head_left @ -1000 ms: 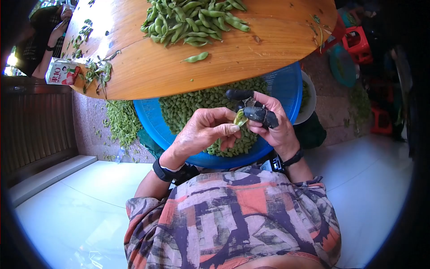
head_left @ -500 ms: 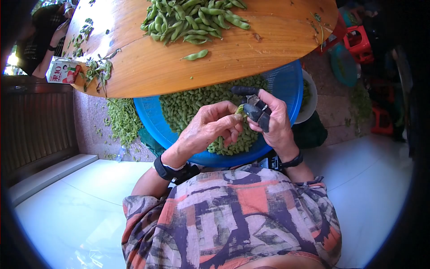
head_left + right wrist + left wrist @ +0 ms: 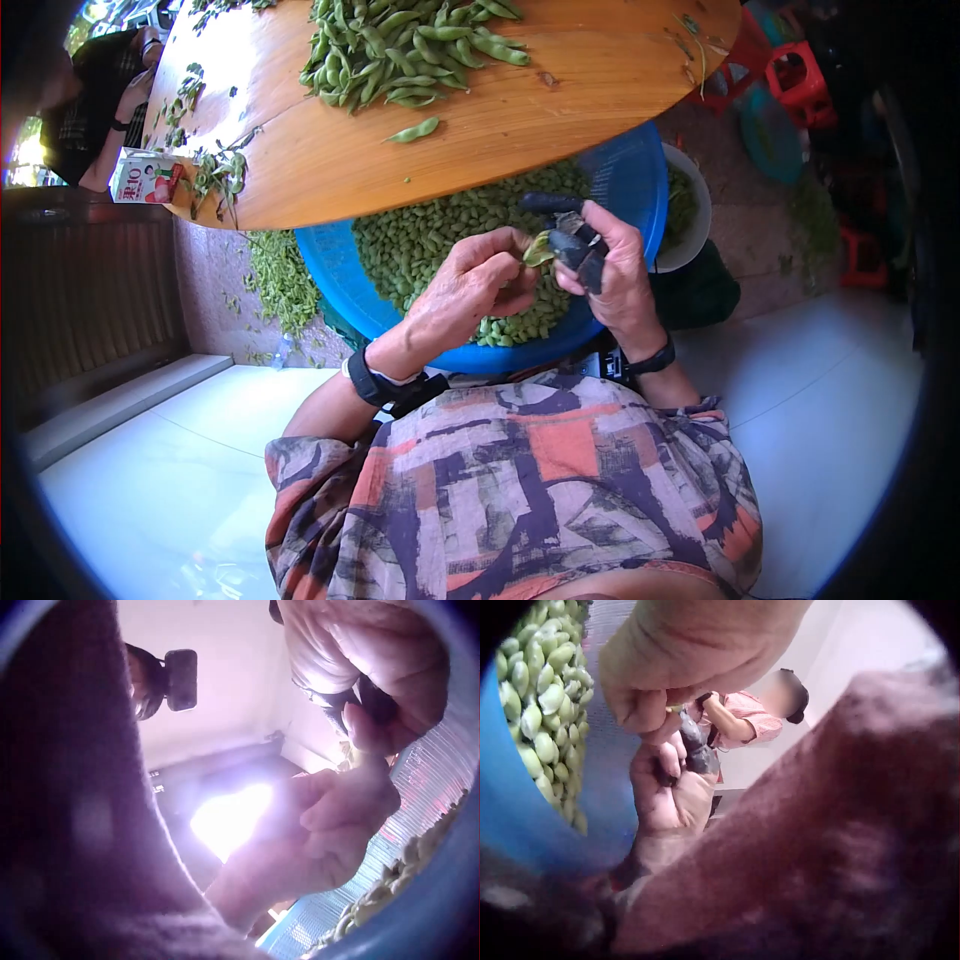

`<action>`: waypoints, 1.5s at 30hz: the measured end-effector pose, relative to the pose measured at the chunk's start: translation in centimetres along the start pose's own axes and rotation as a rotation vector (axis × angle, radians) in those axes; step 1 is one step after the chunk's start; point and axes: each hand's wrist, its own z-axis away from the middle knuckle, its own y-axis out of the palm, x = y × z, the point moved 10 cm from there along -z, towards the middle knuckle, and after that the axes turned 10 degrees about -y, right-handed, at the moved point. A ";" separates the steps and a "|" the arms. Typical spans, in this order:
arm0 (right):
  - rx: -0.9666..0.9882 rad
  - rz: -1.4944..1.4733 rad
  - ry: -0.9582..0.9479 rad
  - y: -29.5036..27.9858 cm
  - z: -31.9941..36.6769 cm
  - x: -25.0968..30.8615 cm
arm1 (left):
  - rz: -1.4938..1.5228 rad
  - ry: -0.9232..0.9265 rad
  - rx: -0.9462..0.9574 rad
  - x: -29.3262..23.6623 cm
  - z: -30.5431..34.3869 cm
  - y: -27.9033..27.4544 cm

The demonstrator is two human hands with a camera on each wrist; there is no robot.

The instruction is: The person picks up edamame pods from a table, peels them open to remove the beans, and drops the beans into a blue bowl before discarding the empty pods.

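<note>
Over the blue basket, both hands meet at one yellow-green bean pod. My left hand pinches the pod's near end between thumb and curled fingers. My right hand, with black covers on some fingers, grips the other end. In the left wrist view the left hand hides most of the pod. The right wrist view has the right hand above the left, fingertips close together. Shelled green beans fill much of the basket beneath the hands.
A wooden table overhangs the basket's far side, bearing a heap of green pods, one loose pod and a small carton. Empty-looking husks lie on the floor at left. A white bowl stands at right, red stools beyond.
The hands stay together over the basket. The left fingers have drawn slightly left, and more of the pod shows between the hands than half a second ago. The head view has shifted slightly.
</note>
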 end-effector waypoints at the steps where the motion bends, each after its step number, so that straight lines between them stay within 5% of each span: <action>1: -0.011 -0.168 -0.033 -0.4 0.1 0.1 | -0.003 -0.002 -0.005 -0.2 0.4 -0.2; 4: -0.214 -0.112 0.050 -6.5 1.2 0.9 | -0.347 0.067 -0.003 -2.0 2.6 -1.2; 8: -0.364 0.054 -0.161 -15.7 2.6 6.2 | -1.070 0.350 -0.442 -6.1 5.5 -5.4; 10: -0.480 0.788 0.046 -20.8 3.4 6.9 | -1.331 0.356 -0.609 -7.0 6.0 -6.7; 11: -0.449 1.227 -0.015 -20.0 3.1 9.2 | -1.334 0.350 -0.608 -6.9 5.6 -7.5; 17: -0.542 1.139 0.043 -21.1 3.9 7.5 | -1.485 0.446 -0.690 -6.9 3.5 -9.6; 20: -0.501 1.190 0.116 -21.8 4.1 6.5 | -1.447 0.341 -0.640 -6.2 2.3 -9.8; 30: -0.471 1.197 0.141 -20.7 3.5 5.8 | -1.475 0.500 -0.641 -5.6 1.0 -10.3; 35: -0.433 1.246 0.005 -21.0 3.3 5.7 | -1.389 0.624 -0.707 -6.9 3.2 -9.3; 38: -0.401 1.160 0.027 -19.9 2.6 6.0 | -1.101 0.415 -0.627 -6.7 4.1 -9.9; 40: -0.403 1.154 0.047 -19.4 2.4 6.3 | -0.593 0.271 -0.385 -4.7 3.8 -10.2; 45: -0.401 1.125 0.014 -17.8 1.9 6.7 | -0.187 0.250 -0.228 -3.6 5.0 -9.2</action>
